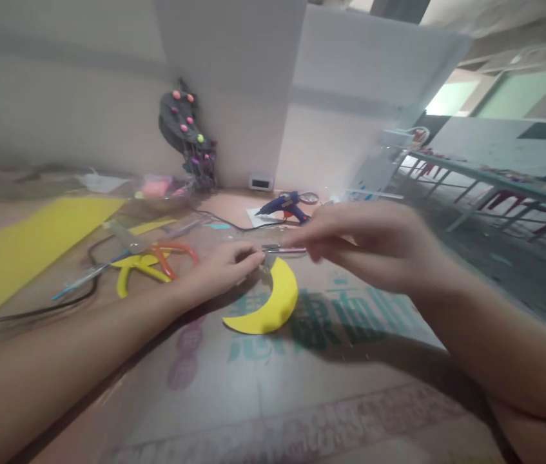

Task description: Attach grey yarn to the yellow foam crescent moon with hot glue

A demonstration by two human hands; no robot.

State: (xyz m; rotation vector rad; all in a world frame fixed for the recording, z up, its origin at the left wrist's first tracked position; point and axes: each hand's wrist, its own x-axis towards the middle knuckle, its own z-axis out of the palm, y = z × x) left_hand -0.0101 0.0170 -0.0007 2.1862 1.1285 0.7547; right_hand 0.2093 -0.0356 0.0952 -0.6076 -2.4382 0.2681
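Note:
A yellow crescent-moon cutout point(285, 299) lies on the printed cardboard tabletop in front of me. My left hand point(231, 265) pinches at its upper tip, where a small greyish piece shows by the thumb. To the right, my right hand point(369, 241) hovers with fingers drawn together in a pinch; motion blurs them, and what they hold is unclear. Just beyond the crescent, a thin pen-like item point(285, 250) reaches from near my left fingertips toward my right ones. Whether either hand touches it I cannot tell.
Orange-and-yellow-handled scissors point(173, 251) and a yellow sheet point(35, 248) lie left. A blue glue gun point(285, 205) with a cord rests at the back. A dark crescent decoration with coloured balls point(176, 119) stands against the wall. Another long table point(485, 169) is far right.

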